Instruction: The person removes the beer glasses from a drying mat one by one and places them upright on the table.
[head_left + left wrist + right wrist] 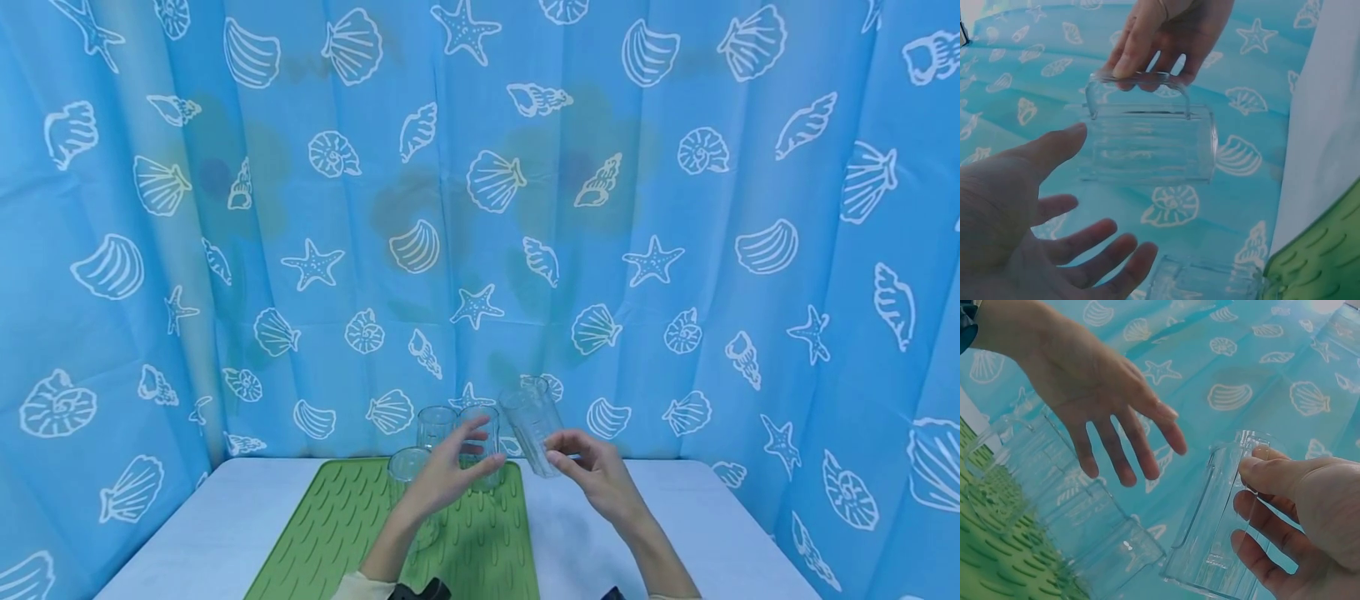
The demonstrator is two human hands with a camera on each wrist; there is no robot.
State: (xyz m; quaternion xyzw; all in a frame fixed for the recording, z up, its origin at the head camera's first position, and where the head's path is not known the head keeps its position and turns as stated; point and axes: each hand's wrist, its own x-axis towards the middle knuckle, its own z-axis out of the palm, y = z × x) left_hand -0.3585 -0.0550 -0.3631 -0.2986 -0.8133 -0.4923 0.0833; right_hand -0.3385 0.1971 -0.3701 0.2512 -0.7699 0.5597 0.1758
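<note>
Item: clear glass mug (528, 421), one, with a side handle (1188, 103). Located in the air, just right of a green mat's far right corner as the head view showed it; tilted, upper end leaning left. Which end was the mouth could not be told for certain.

Right hand (592, 471): gripped the mug at the handle, thumb on one side and fingers curled on the other.

Left hand (442, 479): empty, fingers spread and relaxed, palm toward the mug; it appeared apart from the glass, the thumb nearest.

Handling note, by judgement: smooth glass held from one side could swing or twist, so the hold called for a firm thumb and fingers well round the handle. The free palm was well placed to steady the wall. Any tilting was best done slowly, clear of the standing glassware.

Companion pieces: three clear glass vessels standing on the mat, namely a near left glass (405, 479), a far left glass (435, 425) and a far right glass (491, 437), the last partly behind the left hand.

Support: green mat (300, 533), textured with short raised ridges, on a white table (180, 517).

Surround: blue curtain (405, 275), printed with white shells and starfish, at the far side and both flanks.

Worn: pale sleeve (360, 587) and dark wrist strap (423, 591), left arm.
</note>
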